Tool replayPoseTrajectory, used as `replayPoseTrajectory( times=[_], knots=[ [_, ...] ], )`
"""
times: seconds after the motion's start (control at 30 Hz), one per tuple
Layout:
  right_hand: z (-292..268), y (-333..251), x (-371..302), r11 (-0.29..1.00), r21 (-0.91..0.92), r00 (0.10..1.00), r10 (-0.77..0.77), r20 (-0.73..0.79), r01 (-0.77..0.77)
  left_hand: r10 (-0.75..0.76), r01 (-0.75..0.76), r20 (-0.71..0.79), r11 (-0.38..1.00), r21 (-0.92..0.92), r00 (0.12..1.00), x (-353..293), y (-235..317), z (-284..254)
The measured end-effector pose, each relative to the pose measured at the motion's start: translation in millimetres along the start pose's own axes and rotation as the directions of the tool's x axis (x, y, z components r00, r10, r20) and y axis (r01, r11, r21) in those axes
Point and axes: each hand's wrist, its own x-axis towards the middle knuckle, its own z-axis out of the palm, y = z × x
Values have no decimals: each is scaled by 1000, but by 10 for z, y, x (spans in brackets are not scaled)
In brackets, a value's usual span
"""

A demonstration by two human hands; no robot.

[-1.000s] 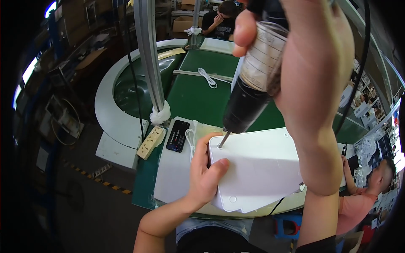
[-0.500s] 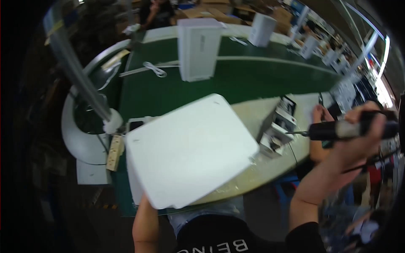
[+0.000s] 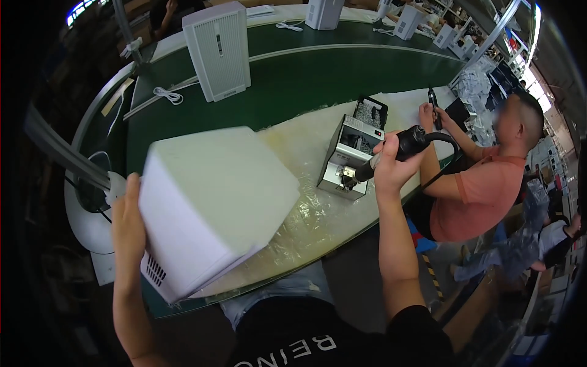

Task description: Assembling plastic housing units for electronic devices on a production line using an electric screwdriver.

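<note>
A white boxy appliance housing (image 3: 226, 183) is tilted at the near left of the bench, its broad pale face up and a slotted vent low on its side. My left hand (image 3: 129, 217) holds that housing by its left side, fingers extended along it. My right hand (image 3: 396, 162) is wrapped round a black corded electric screwdriver (image 3: 411, 144). The screwdriver points down and left, its front end at the metal mouth of a small screw feeder (image 3: 343, 174). Whether the bit touches a screw cannot be made out.
A ribbed white appliance (image 3: 217, 52) stands upright on the green belt (image 3: 293, 76), beside a coiled white cable (image 3: 168, 95). At right a co-worker in an orange shirt (image 3: 483, 196) holds a dark tool. A grey post (image 3: 67, 147) rises at left. Plastic film covers the bench.
My right hand has brought the screwdriver from raised at far right down and left to the screw feeder. The housing has turned, exposing its vented side, and my left hand now shows beside it.
</note>
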Motion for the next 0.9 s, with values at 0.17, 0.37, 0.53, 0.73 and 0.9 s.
replayPoseTrajectory(
  times=[0.17,0.37,0.53,0.73,0.9],
  knots=[
    [56,-147,28,962,31,962,270,41,-272,-25,-176,364,842,510,931,89,187,452],
    [213,-963,300,972,115,970,186,155,-205,59,-284,531,891,353,845,166,-191,770],
    [592,-1636,552,959,280,991,-67,114,32,201,-476,666,840,260,718,134,-305,358],
    [1356,-2066,308,845,494,936,22,351,-205,259,-489,575,823,289,776,-44,-460,145],
    [2083,-1959,-99,742,622,884,-86,459,-251,303,-485,541,844,229,784,-3,-556,165]
  ],
)
